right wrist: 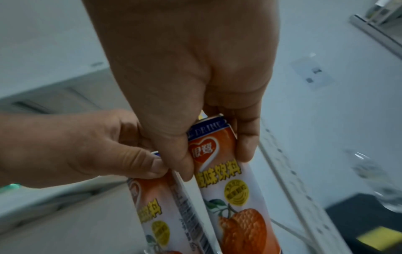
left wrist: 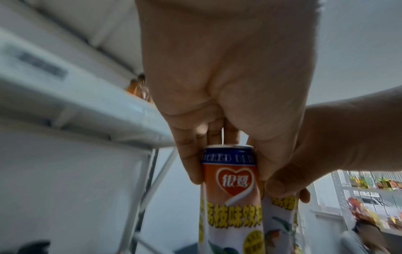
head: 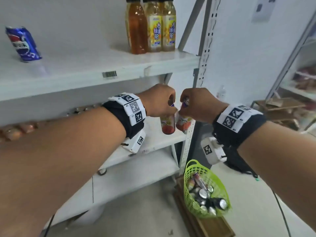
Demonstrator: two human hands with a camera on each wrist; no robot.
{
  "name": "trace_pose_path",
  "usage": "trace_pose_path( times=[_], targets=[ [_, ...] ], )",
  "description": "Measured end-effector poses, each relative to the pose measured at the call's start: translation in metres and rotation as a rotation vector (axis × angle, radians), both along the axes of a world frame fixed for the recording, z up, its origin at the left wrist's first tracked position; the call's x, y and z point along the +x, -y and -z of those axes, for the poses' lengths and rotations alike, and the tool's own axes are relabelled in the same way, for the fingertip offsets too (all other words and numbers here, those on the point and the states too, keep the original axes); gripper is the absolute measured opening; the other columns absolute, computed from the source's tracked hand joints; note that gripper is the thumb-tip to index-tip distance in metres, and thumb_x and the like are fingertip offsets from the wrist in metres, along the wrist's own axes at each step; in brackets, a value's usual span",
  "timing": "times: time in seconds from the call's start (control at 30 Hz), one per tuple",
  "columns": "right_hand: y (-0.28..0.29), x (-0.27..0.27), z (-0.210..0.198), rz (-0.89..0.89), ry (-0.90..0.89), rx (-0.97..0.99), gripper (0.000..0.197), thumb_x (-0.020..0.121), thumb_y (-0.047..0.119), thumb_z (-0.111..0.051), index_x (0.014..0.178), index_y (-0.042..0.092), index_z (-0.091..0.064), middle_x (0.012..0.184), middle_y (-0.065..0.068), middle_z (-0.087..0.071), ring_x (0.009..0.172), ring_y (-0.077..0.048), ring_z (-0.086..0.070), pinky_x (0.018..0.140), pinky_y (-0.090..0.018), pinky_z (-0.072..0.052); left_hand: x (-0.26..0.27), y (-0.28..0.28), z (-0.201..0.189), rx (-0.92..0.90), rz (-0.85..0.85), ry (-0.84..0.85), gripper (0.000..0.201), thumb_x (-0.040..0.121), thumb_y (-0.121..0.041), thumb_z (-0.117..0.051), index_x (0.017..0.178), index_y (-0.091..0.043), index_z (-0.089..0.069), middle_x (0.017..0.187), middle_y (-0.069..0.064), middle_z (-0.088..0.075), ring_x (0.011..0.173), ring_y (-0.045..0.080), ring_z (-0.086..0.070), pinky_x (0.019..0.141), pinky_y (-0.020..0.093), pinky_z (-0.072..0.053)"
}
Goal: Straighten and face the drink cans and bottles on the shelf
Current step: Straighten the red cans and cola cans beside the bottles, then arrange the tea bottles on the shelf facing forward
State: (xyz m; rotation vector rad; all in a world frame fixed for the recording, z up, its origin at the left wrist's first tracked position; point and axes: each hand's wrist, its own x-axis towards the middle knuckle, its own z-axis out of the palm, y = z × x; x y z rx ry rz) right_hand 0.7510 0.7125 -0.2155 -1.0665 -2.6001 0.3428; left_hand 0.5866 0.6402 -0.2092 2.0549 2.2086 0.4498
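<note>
Two slim cans with orange fruit labels stand side by side at the right end of the middle shelf (head: 159, 142). My left hand (head: 171, 106) grips the left can (head: 168, 125) by its top rim. My right hand (head: 183, 106) grips the right can (head: 183, 124) the same way. In the left wrist view my left hand (left wrist: 226, 154) curls round the left can (left wrist: 230, 192), whose heart logo faces the camera. The right wrist view shows my right hand (right wrist: 215, 163) on the right can (right wrist: 230, 189), with the left can (right wrist: 158, 206) touching it.
On the upper shelf a blue cola can (head: 23, 44) stands at the left and three tea bottles (head: 152, 26) at the right. The perforated shelf upright (head: 206, 48) is just right of the cans. A green basket (head: 189, 170) of cans sits on the floor.
</note>
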Motion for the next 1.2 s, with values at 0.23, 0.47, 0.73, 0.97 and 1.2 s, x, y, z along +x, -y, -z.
trace_pose_path(
  times=[0.23,0.47,0.73,0.97,1.2],
  targets=[
    [-0.089,0.064,0.157,0.061,0.142,-0.225,0.027,0.076,0.019,-0.079,0.101,0.012,-0.072,0.091,-0.005,-0.071,0.087,-0.028,-0.062,0.071,-0.032,-0.047,0.055,-0.091,0.161,-0.253,0.003,0.164,0.024,0.085,-0.026,-0.082,0.101,-0.011,-0.073,0.091,-0.003,-0.067,0.088,0.021,-0.063,0.072,0.029,-0.043],
    [-0.163,0.12,0.335,0.114,0.23,-0.391,0.021,0.078,0.02,-0.078,0.097,0.017,-0.071,0.08,0.002,-0.052,0.084,-0.024,-0.048,0.072,-0.027,-0.032,0.102,-0.161,0.33,-0.438,-0.027,0.246,0.026,0.082,-0.022,-0.082,0.101,-0.009,-0.068,0.097,0.004,-0.067,0.09,0.024,-0.062,0.081,0.041,-0.053],
    [-0.183,0.16,0.513,0.207,0.314,-0.602,0.032,0.089,0.022,-0.071,0.119,0.011,-0.071,0.116,-0.02,-0.06,0.101,-0.038,-0.063,0.087,-0.033,-0.048,0.128,-0.176,0.502,-0.593,-0.088,0.274,0.035,0.084,-0.026,-0.086,0.107,-0.008,-0.067,0.107,0.006,-0.057,0.092,0.026,-0.056,0.078,0.036,-0.043],
    [-0.143,0.185,0.596,0.137,0.446,-0.709,0.025,0.091,0.013,-0.063,0.116,0.011,-0.068,0.121,-0.02,-0.058,0.102,-0.04,-0.06,0.082,-0.036,-0.051,0.154,-0.143,0.59,-0.66,-0.089,0.298,0.038,0.085,-0.018,-0.084,0.116,-0.007,-0.064,0.127,0.015,-0.059,0.111,0.033,-0.06,0.095,0.039,-0.052],
    [-0.106,0.182,0.591,0.095,0.455,-0.697,0.029,0.084,0.013,-0.066,0.113,0.008,-0.066,0.12,-0.016,-0.061,0.112,-0.037,-0.059,0.09,-0.038,-0.05,0.164,-0.101,0.592,-0.762,-0.097,0.399,0.054,0.085,-0.022,-0.081,0.132,-0.007,-0.061,0.131,0.019,-0.061,0.119,0.039,-0.062,0.1,0.044,-0.052]
  ],
)
